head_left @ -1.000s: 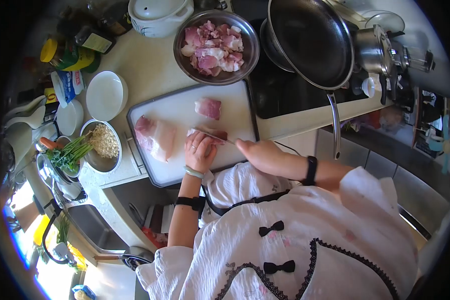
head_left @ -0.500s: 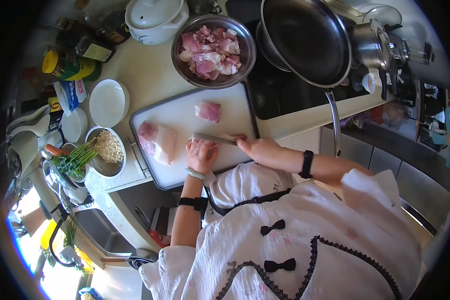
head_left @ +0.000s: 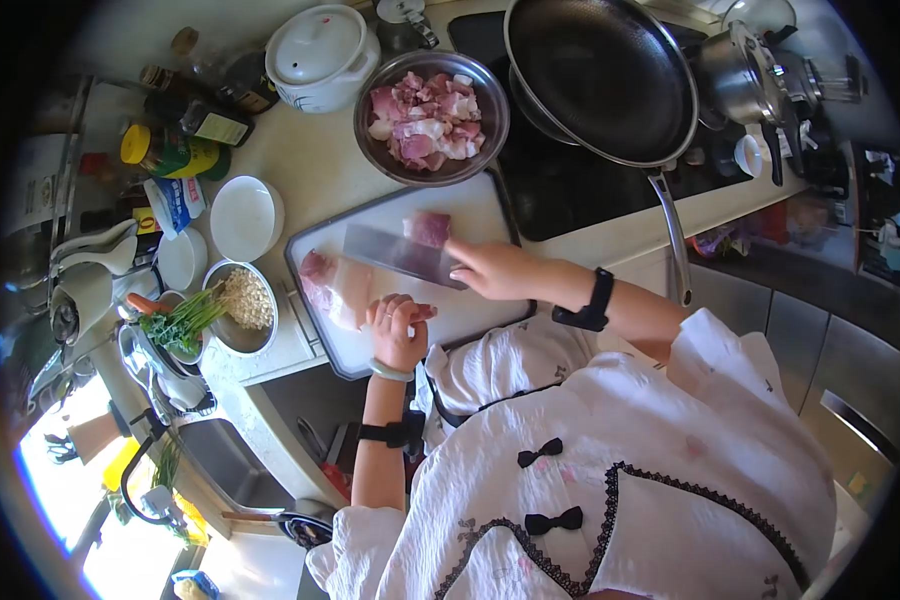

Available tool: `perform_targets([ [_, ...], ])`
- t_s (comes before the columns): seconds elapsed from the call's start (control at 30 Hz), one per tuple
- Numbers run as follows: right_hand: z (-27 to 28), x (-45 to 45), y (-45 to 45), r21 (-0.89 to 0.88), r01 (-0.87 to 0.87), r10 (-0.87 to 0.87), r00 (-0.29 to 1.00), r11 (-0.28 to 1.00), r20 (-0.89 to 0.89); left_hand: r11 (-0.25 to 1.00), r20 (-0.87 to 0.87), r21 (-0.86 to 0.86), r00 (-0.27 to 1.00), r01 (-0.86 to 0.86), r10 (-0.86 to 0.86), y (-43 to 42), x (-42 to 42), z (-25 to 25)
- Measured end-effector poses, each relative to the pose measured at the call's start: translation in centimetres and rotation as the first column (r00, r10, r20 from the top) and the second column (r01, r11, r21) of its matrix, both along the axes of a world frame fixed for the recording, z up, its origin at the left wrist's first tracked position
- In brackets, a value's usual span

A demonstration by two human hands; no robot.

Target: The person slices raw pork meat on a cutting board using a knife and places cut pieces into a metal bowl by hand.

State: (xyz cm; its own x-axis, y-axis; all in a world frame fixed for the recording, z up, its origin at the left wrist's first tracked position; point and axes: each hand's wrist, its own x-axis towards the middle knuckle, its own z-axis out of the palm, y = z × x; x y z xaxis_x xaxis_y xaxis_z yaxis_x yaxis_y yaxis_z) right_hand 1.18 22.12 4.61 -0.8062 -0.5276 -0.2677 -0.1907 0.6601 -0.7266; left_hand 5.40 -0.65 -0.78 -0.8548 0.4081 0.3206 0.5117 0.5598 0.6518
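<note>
My right hand (head_left: 495, 268) grips a cleaver (head_left: 390, 250), its broad blade held flat over the white cutting board (head_left: 460, 325). A cut chunk of pork (head_left: 427, 228) lies just beyond the blade. My left hand (head_left: 398, 325) is closed with bent fingers, and a small reddish piece of meat (head_left: 424, 312) shows at its fingertips. Left of that hand lies a larger slab of pork (head_left: 338, 290) with pale fat, partly behind the blade. Beyond the board stands a steel bowl (head_left: 365, 150) of cut pork pieces (head_left: 425, 115).
A wok (head_left: 600, 80) rests on the black cooktop (head_left: 560, 200) at right, its handle jutting over the counter edge. To the left are a white bowl (head_left: 247, 217), a bowl of chopped pale bits (head_left: 248, 298), green herbs (head_left: 195, 322), a jar (head_left: 165, 150) and a lidded pot (head_left: 320, 60).
The cleaver has gone from edge-down beside my left fingers to flat and farther over the board. My right hand moved away from my left, which turned with its fingers curled. The view shifted slightly.
</note>
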Motion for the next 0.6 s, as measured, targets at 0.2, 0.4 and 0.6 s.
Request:
perform_targets([
  [0.2,1.9,-0.9,3.1,-0.483,0.549,-0.112,0.731,0.682,0.673,0.957,0.11,-0.287,0.99,-0.051,0.085,-0.1,-0.7,1.9],
  [0.4,1.4,0.4,5.3,-0.351,0.43,-0.436,0.897,0.832,0.065,0.976,0.168,-0.152,0.969,-0.153,0.179,3.2,-4.1,1.1],
  [0.6,0.6,2.0,4.2,0.243,0.186,-0.104,0.944,0.952,-0.314,0.936,0.237,-0.35,0.964,-0.03,0.119,6.4,-6.7,0.0],
])
